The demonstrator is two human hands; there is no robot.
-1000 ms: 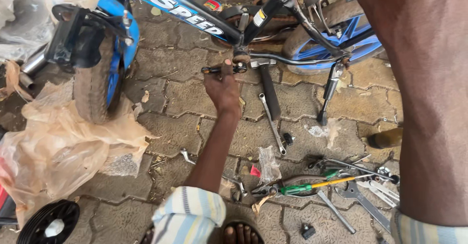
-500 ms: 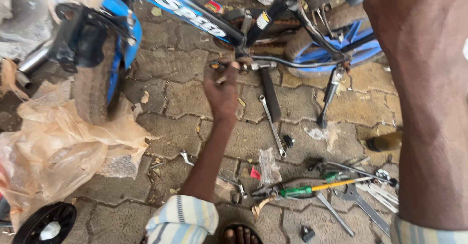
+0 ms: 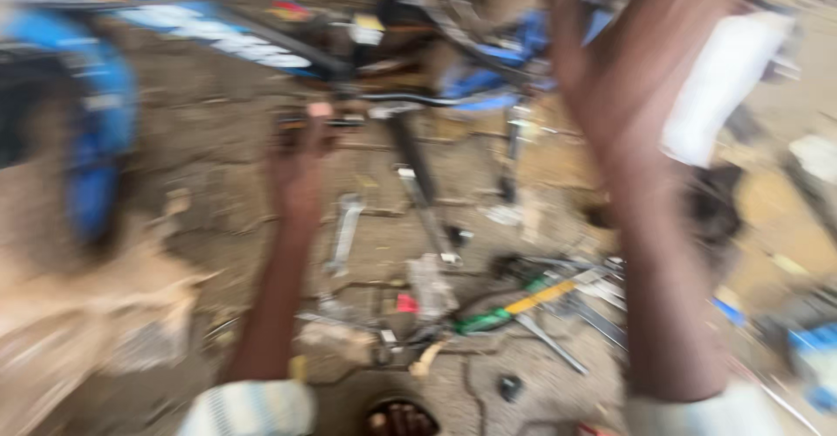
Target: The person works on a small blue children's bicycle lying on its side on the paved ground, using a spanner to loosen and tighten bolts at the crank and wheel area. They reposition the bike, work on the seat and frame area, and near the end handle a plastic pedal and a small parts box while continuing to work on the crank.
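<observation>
Both hands up at a blue bicycle, the view badly blurred.

The left hand [image 3: 298, 161] is closed round a thin dark bar-like part [image 3: 318, 122] just under the bicycle frame [image 3: 218, 39]. The right hand [image 3: 628, 70] is raised near the frame's far end; whether it grips anything I cannot tell. A wrench [image 3: 344, 231] and a green-handled screwdriver [image 3: 510, 309] lie on the paving below.

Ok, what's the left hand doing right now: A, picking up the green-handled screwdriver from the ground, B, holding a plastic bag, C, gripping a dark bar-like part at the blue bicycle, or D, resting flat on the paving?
C: the left hand is closed on a dark bar by the blue bicycle; the green-handled screwdriver lies untouched on the ground.
</observation>
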